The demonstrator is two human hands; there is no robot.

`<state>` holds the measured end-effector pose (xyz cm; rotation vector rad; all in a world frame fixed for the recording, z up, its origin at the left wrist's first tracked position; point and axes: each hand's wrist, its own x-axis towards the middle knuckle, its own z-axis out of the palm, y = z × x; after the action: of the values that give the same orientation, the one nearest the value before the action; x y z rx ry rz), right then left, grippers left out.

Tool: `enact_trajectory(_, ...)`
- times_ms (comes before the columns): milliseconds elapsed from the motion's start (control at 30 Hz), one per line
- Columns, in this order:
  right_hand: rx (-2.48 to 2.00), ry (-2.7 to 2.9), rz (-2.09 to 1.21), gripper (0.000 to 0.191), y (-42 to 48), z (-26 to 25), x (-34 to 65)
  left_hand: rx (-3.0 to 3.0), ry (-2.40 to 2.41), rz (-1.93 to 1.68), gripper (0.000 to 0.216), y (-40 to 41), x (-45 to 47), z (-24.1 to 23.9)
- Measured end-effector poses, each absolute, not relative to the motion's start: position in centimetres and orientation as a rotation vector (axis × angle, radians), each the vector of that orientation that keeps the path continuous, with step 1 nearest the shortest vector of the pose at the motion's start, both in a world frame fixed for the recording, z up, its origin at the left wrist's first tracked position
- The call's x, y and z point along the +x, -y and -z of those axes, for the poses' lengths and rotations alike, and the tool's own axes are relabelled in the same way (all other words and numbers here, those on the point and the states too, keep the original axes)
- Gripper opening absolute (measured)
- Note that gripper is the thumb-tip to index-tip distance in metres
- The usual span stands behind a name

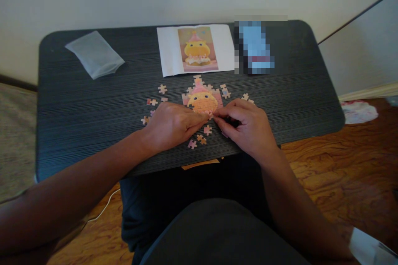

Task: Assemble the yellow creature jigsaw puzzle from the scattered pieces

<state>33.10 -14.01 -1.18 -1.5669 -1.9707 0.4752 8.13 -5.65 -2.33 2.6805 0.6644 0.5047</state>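
A partly joined jigsaw puzzle point(202, 101) lies on the dark table, showing a yellow cartoon animal in a pink party hat. My left hand point(172, 124) comes in from the left, fingers closed together, their tips at the puzzle's lower edge; whatever they grip is hidden. From the right, my right hand point(247, 126) pinches a small pinkish jigsaw piece point(211, 115) against that same edge, thumb and forefinger nearly meeting. Just below the hands sit a loose pink piece point(207, 130), a brown piece point(202, 139) and a purplish piece point(192, 144).
Behind the puzzle, a white sheet point(169, 49) bears the printed picture. A blurred-out blue device point(255, 45) stands to its right. At the far left rests a translucent bag point(95, 56). More loose pieces point(162, 89) flank the puzzle. The table's near edge point(161, 169) borders my lap.
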Motion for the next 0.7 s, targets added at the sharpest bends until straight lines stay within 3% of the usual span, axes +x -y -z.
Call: enact_trajectory(700,-1.560,1.963,-0.510,0.012,13.99,1.16,33.10,2.724,-0.908,-0.414,0.022,6.16,8.47,1.75)
